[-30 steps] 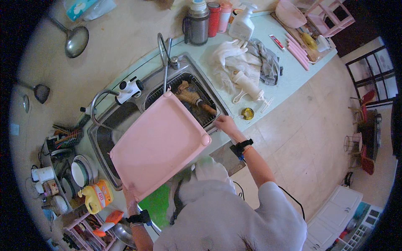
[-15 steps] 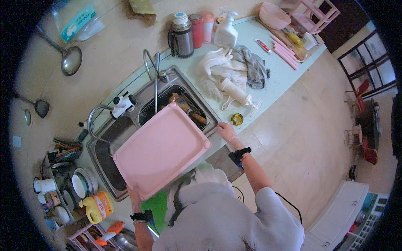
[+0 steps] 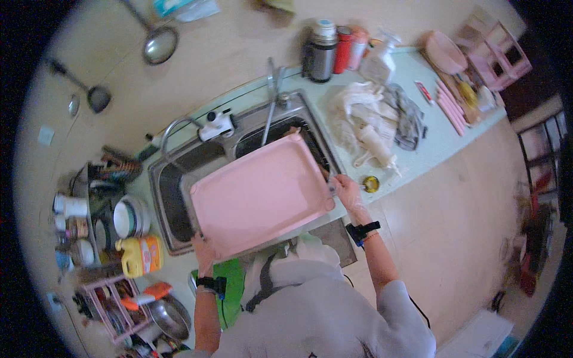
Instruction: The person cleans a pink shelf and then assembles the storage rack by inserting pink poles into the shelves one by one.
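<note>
A pink rectangular plastic tray (image 3: 256,200) with knobs at its corners lies slanted over the double steel sink (image 3: 156,197). My left hand (image 3: 204,249) grips its lower left corner. My right hand (image 3: 347,192) is beside the tray's right edge, fingers closed; what they pinch, if anything, is too blurred to make out. Close to that hand on the counter stands a small yellow dish (image 3: 370,184). The tray hides much of both basins; part of a dark rack (image 3: 315,148) shows in the right one.
Two taps, one with a white fitting (image 3: 216,126), rise behind the sink. Right of it lie a white bottle (image 3: 376,143), cloths (image 3: 403,113) and pink tubes (image 3: 450,107). A flask (image 3: 322,53) stands behind. Bowls (image 3: 128,216) and a yellow jug (image 3: 142,256) stand left.
The view has turned and shifted, so the scene sits farther right and lower. My right hand is now closer to the tray's right edge. My left hand still grips the tray.
</note>
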A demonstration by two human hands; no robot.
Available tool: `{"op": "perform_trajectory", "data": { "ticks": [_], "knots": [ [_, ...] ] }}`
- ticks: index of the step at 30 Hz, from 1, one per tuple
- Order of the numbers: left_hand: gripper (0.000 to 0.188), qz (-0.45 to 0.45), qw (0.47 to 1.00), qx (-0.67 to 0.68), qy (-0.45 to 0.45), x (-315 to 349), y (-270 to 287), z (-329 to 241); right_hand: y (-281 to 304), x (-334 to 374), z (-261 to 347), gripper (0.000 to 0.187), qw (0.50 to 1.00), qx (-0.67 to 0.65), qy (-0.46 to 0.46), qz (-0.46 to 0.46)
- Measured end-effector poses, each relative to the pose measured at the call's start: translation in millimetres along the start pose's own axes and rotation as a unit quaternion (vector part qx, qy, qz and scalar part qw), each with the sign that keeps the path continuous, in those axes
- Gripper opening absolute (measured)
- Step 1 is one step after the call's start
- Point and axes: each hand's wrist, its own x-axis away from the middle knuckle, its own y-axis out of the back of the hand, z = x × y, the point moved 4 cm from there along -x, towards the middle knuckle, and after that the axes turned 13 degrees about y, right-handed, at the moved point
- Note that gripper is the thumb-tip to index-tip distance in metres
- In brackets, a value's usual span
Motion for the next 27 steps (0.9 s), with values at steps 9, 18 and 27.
{"op": "perform_trajectory", "data": {
  "ticks": [9, 18, 27],
  "knots": [
    [0.029, -0.064, 0.964, 0.111, -0.235, 44.6, 43.7, -122.8, -80.0, 1.6, 108.7, 0.045, 0.923, 0.130, 0.339, 0.132],
    [0.025, 0.044, 0.958, 0.227, -0.166, 145.1, 96.4, -187.9, -138.4, 74.8, 194.9, 0.039, 0.867, 0.067, 0.398, 0.292],
    [0.021, -0.095, 0.938, 0.334, -0.009, 275.7, 147.9, -94.4, -175.7, 202.3, 244.6, 0.040, 0.768, 0.076, 0.436, 0.464]
  ]
}}
